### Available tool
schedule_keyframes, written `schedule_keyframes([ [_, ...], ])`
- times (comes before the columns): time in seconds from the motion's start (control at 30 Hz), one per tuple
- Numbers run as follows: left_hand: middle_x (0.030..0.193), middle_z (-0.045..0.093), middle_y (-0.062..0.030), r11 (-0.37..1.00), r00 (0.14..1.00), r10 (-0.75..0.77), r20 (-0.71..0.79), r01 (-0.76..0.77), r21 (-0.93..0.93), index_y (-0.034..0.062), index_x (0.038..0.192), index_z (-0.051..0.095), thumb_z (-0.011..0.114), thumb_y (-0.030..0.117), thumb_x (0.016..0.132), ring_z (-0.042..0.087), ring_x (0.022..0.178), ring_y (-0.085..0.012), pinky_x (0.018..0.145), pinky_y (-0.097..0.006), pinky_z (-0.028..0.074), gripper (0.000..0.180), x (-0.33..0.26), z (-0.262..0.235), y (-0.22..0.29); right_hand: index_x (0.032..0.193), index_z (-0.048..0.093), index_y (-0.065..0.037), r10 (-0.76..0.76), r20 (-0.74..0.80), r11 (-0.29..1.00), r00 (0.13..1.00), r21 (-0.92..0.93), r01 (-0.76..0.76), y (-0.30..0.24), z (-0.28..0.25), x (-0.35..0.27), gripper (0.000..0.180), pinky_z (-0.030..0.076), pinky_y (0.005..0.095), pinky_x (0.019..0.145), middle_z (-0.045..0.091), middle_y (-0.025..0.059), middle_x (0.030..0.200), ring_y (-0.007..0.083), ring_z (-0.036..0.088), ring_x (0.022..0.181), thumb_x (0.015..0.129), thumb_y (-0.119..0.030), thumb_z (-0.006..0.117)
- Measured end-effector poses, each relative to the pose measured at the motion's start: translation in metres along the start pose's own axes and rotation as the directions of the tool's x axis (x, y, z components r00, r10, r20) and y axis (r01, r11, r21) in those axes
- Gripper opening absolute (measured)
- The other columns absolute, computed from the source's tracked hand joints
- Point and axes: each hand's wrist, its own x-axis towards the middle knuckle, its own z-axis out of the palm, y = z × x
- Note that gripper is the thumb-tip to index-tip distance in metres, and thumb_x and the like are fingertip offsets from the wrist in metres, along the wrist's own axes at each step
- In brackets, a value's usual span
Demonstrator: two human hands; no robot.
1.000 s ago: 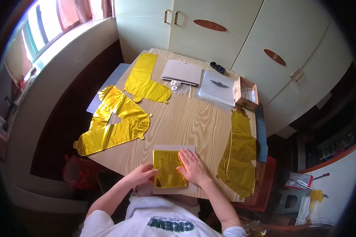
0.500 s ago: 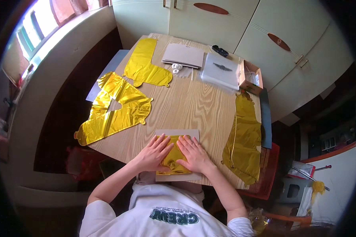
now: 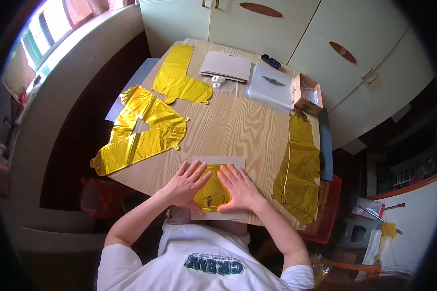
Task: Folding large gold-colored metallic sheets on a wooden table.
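Observation:
A folded gold foil balloon (image 3: pixel 212 191) lies flat on a grey-beige card (image 3: pixel 218 160) at the table's near edge. My left hand (image 3: pixel 184 185) presses on its left side with fingers stretched forward and the thumb toward me. On the opposite side my right hand (image 3: pixel 239 189) rests flat, fingers also spread. Both palms hide the balloon's side edges. Farther left lie two unfolded gold foil balloons: one with a triangular hole (image 3: pixel 153 133) and an L-shaped one (image 3: pixel 177 77) beyond it. A long gold foil balloon (image 3: pixel 298 169) hangs slightly toward the right edge.
Along the back of the table (image 3: pixel 228 121) sit a stack of grey cards (image 3: pixel 226 65), small white rings (image 3: pixel 217 81), clear plastic bags (image 3: pixel 272 89), a black object (image 3: pixel 270 61) and an open box (image 3: pixel 308 94). Cabinets (image 3: pixel 257 29) stand behind; a red crate (image 3: pixel 327 213) is below right.
Both hands have slid slightly apart toward the balloon's sides, and the thumbs have moved nearer to me. More of the gold foil shows between them.

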Motion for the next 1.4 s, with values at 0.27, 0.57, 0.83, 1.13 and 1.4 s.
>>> schedule_keyframes([
  [0.27, 0.151, 0.024, -0.0242, 0.996, 0.995, -0.081, -0.052, 0.080, -0.032, 0.0056, 0.148, 0.028, 0.076, 0.063, 0.059, 0.018, 0.143, -0.0412, 0.115, -0.056, 0.016, 0.117, -0.011, 0.004, -0.004, 0.150, 0.025, -0.010, 0.035, 0.053, 0.998, 0.998, -0.056, -0.032, -0.005, -0.010, 0.002, 0.120, 0.010, 0.0525, 0.117, 0.019, 0.0193, 0.155, 0.0425, 0.012, 0.143, 0.060, -0.079, 0.063],
  [0.57, 0.099, 0.067, -0.0143, 0.298, 0.754, -0.612, 0.239, 0.500, -0.813, -0.0003, 0.110, 0.060, 0.075, 0.023, 0.082, 0.066, 0.083, -0.0211, 0.068, -0.028, 0.053, 0.040, -0.123, 0.076, 0.059, 0.148, 0.030, -0.012, -0.100, 0.072, 0.993, 0.992, 0.069, 0.095, -0.025, -0.011, 0.015, 0.113, 0.012, 0.0523, 0.117, 0.019, 0.0193, 0.155, 0.0432, 0.012, 0.143, 0.061, -0.073, 0.067],
  [0.83, 0.088, 0.066, -0.0044, -0.625, 0.810, -0.410, 0.419, 0.085, -0.776, 0.0016, 0.105, 0.063, 0.060, 0.016, 0.095, 0.062, 0.071, -0.0124, 0.066, -0.028, 0.052, 0.018, -0.109, 0.121, 0.051, 0.147, 0.034, -0.010, -0.282, 0.052, 0.919, 0.958, 0.300, 0.255, 0.000, -0.007, 0.055, 0.098, 0.019, 0.0520, 0.116, 0.030, 0.0209, 0.151, 0.0421, 0.023, 0.141, 0.072, -0.064, 0.068],
  [1.13, 0.086, 0.065, -0.0019, -0.433, 0.721, -0.475, 0.505, 0.308, -0.847, -0.0011, 0.105, 0.066, 0.056, 0.015, 0.097, 0.057, 0.069, -0.0073, 0.060, -0.023, 0.047, 0.020, -0.107, 0.057, 0.054, 0.140, 0.040, -0.003, 0.570, -0.430, 0.819, 0.700, 0.232, -0.525, 0.294, -0.036, 0.151, 0.062, 0.028, 0.0410, 0.114, 0.039, 0.0179, 0.147, 0.0322, 0.036, 0.136, 0.092, -0.040, 0.054],
  [1.4, 0.100, 0.064, -0.0058, -0.460, 0.713, -0.470, 0.519, 0.304, -0.834, 0.0021, 0.114, 0.059, 0.057, 0.016, 0.096, 0.060, 0.081, -0.0126, 0.066, -0.027, 0.051, 0.023, -0.111, 0.083, 0.040, 0.152, 0.023, -0.013, 0.807, -0.161, 0.589, 0.569, 0.144, -0.795, 0.341, -0.053, 0.169, 0.087, 0.013, 0.0468, 0.118, 0.018, 0.0048, 0.159, 0.0234, 0.017, 0.146, 0.086, -0.063, 0.051],
])
